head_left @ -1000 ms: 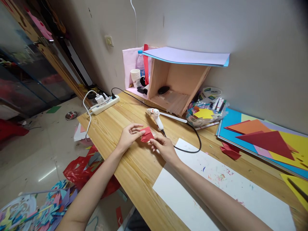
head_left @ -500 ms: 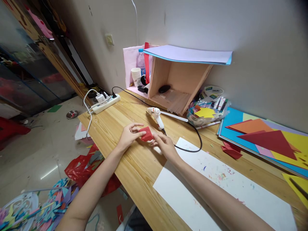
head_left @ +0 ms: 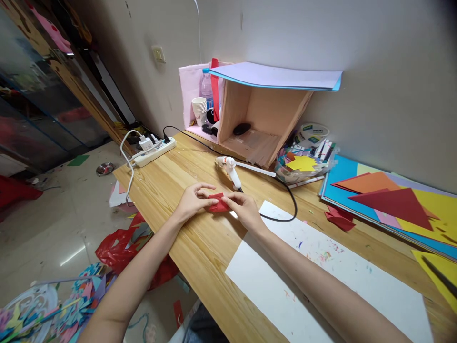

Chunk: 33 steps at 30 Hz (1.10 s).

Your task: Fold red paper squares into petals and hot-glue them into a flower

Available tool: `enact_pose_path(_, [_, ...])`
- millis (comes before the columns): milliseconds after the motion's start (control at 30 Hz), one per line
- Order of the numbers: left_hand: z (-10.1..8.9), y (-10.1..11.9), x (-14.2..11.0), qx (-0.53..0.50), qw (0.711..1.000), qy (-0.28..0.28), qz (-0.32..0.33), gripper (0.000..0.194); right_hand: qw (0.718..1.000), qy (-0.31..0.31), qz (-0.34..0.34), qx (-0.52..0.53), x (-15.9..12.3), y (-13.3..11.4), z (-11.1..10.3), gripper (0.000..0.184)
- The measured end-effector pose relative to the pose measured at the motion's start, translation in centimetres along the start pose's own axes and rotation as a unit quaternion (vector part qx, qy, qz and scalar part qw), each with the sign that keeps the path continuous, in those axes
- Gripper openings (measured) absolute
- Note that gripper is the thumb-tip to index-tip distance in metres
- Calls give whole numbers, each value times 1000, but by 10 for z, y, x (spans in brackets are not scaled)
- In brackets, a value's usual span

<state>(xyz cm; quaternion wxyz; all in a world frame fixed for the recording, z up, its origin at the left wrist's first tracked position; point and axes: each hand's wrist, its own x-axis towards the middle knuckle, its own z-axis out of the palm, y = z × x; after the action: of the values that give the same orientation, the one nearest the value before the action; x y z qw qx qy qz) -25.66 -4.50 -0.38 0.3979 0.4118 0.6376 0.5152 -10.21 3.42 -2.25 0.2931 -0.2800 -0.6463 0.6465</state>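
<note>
On the far left, paper scraps (head_left: 85, 297) lie below table level. The power strip (head_left: 157, 152) sits at the left end of the table (head_left: 200, 267), apart from the hands.

The left hand (head_left: 189, 204) pinches the left side of the red paper (head_left: 219, 207), thumb on the near face; the fingers behind are partly hidden. The paper is between the two hands, above the table; contact with the wood cannot be told. The glue gun (head_left: 229, 172) lies just beyond it. The right hand (head_left: 248, 212) pinches the paper's right side between thumb and fingers.

The step in hand appears to be folding or creasing. For a clean result, line up the edges before applying pressure, anchor with the left thumb, and run the right thumb outward along the crease. Small paper is likely to skew if both sides are pulled unevenly. Avoid the gun's nozzle, which may be hot.

Right of the hands: the white sheet (head_left: 264, 276), then folded red pieces (head_left: 339, 218) near the card stack (head_left: 344, 166).
</note>
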Motion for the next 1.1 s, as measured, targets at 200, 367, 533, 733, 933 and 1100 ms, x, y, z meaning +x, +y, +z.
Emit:
enact_pose_path(200, [1,2,0,-15,1000,8,-11,50,1000,11,-5,-15,0,3,0,26])
enact_pose_path(367, [2,2,-1,0,1000,19,3,50,999,10,-2,-32,-1,0,0,24])
enact_pose_path(533, [2,1,-2,19,999,15,28,42,999,-18,17,-33,1,-5,-1,25])
enact_pose_path(733, [4,1,-2,24,999,7,21,41,999,-22,14,-48,1,-2,-2,22])
enact_pose_path(933, [3,1,-2,22,999,10,29,41,999,-37,16,-33,1,-1,-4,21])
enact_pose_path(1100, [4,4,-4,11,1000,-10,15,45,999,-30,3,-35,0,-1,-4,26])
